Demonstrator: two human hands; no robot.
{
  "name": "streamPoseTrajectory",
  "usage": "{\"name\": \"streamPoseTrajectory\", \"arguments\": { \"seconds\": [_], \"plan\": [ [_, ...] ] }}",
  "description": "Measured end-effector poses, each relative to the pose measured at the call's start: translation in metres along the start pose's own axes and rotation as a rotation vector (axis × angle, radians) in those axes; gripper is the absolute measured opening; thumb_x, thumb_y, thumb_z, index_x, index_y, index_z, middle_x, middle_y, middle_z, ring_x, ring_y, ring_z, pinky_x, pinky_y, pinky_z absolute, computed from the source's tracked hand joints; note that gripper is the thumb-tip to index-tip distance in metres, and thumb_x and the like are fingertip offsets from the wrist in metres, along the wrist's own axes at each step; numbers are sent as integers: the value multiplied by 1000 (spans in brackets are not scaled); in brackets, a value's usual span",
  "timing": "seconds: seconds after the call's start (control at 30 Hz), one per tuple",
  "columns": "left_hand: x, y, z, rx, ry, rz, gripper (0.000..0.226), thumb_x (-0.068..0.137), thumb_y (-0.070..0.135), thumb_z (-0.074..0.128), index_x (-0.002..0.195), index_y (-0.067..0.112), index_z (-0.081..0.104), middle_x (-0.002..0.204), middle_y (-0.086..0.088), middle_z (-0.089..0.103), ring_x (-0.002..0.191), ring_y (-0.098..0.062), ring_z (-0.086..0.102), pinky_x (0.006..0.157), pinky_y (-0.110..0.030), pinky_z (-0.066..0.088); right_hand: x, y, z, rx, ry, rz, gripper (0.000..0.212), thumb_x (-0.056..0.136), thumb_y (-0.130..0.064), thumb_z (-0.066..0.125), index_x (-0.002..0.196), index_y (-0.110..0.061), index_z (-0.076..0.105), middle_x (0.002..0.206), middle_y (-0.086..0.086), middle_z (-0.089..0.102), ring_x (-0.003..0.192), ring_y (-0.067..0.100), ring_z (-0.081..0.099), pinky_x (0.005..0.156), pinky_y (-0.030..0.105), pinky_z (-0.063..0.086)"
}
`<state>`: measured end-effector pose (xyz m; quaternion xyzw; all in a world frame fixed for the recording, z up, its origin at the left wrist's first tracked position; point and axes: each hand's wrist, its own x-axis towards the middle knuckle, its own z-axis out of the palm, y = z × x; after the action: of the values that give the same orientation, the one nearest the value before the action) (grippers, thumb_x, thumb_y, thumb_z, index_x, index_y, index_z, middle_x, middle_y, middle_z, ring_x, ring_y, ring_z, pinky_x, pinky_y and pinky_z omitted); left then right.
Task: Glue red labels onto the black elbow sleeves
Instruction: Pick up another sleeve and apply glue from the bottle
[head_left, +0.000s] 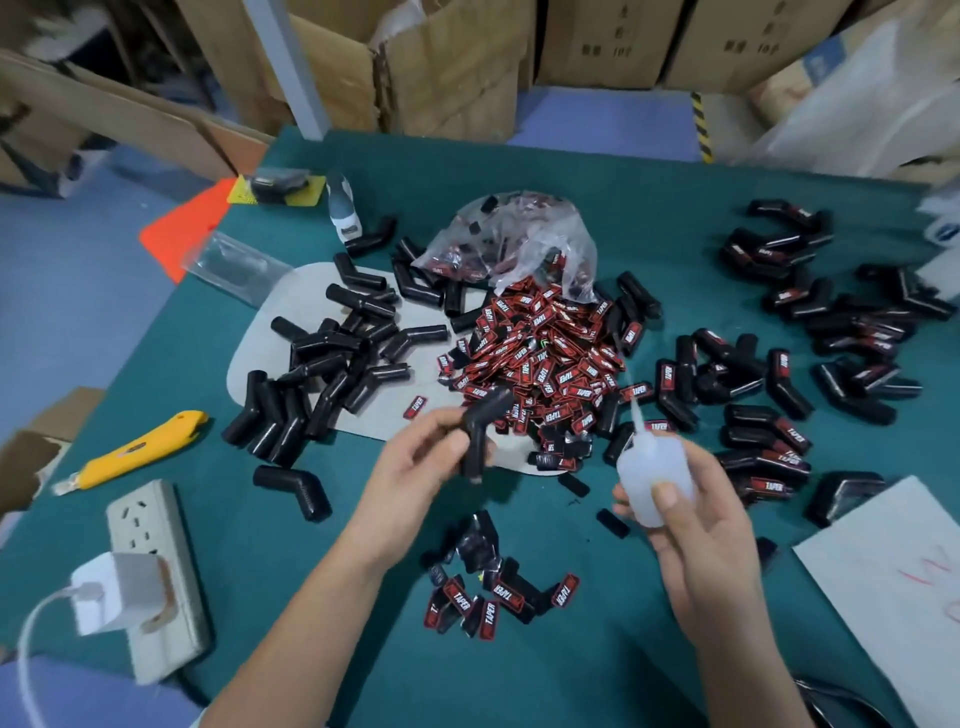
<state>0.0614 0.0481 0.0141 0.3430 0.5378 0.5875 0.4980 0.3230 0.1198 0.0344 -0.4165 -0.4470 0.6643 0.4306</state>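
Cardboard boxes are lining the far side of a green table. At its centre a heap of red labels is spilling from a clear plastic bag, serving as the landmark. Left of the heap, bare black elbow sleeves are lying in a loose pile; right of it, labelled sleeves are resting apart, probably so the finished ones stay separate. Just in front of the heap, the left hand is gripping one black elbow sleeve, seemingly presenting it for glue. Beside it, the right hand is clasping a translucent glue bottle, nozzle pointing up. Further left, a yellow utility knife is lying.
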Motion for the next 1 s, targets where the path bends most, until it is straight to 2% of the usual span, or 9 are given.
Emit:
{"name": "streamPoseTrajectory", "arguments": {
  "seconds": [0.13,0.3,0.37,0.47,0.53,0.67,0.77,0.83,1.0],
  "plan": [
    [-11,-13,14,-275,-95,-104,28,99,4,54,126,-2,59,103,-12,76,91,-23,75,79,-31,61,-8,3,-6,-22,48,44,22,84,-20,69,105,-28,70,97,7,76,77,22,67,72,24,58],
    [-13,-10,19,-386,-90,-167,26,99,4,54,115,8,75,103,-16,74,93,-32,76,76,-32,65,-7,4,-13,30,94,32,23,84,-19,68,106,-23,64,87,3,70,67,12,60,66,20,54],
    [-13,-9,20,-408,-116,-173,19,100,13,65,115,10,76,103,-15,74,95,-34,76,76,-32,65,-7,4,-15,29,99,32,25,84,-18,67,108,-20,60,87,5,70,66,13,59,64,20,53],
    [-15,-9,20,-338,-119,-139,31,91,31,81,116,13,76,102,-12,72,92,-30,74,73,-31,62,-5,6,-15,-12,114,31,29,83,-18,70,110,-21,60,97,9,74,77,19,72,70,24,59],
    [-16,-10,19,-165,-46,-37,35,85,37,86,113,19,78,102,-5,69,91,-22,68,77,-30,57,-4,6,-14,-36,121,28,31,80,-21,75,108,-25,63,104,7,76,89,26,76,77,27,61],
    [-16,-13,17,105,66,159,26,78,26,86,103,32,82,104,1,63,103,-17,63,95,-24,51,-4,7,-12,-90,96,60,30,79,-25,80,105,-33,69,106,12,76,87,25,75,79,27,61],
    [-18,-10,19,78,99,158,38,73,17,90,103,37,77,105,1,71,101,-14,69,94,-20,52,-4,8,-10,-89,91,79,36,73,-34,83,105,-33,65,101,18,76,77,24,70,71,26,58],
    [-18,-9,19,31,99,135,40,71,15,89,103,36,75,104,-1,74,101,-13,71,94,-21,53,-4,9,-10,-90,96,76,33,75,-28,82,101,-36,65,98,15,76,75,25,67,68,25,56],
    [-16,-9,18,-78,44,114,44,75,-1,85,108,26,73,110,-11,76,113,-29,73,98,-29,56,-5,12,-11,-114,78,72,39,68,-40,86,101,-36,65,90,10,73,69,20,62,66,22,54]
  ]
}}
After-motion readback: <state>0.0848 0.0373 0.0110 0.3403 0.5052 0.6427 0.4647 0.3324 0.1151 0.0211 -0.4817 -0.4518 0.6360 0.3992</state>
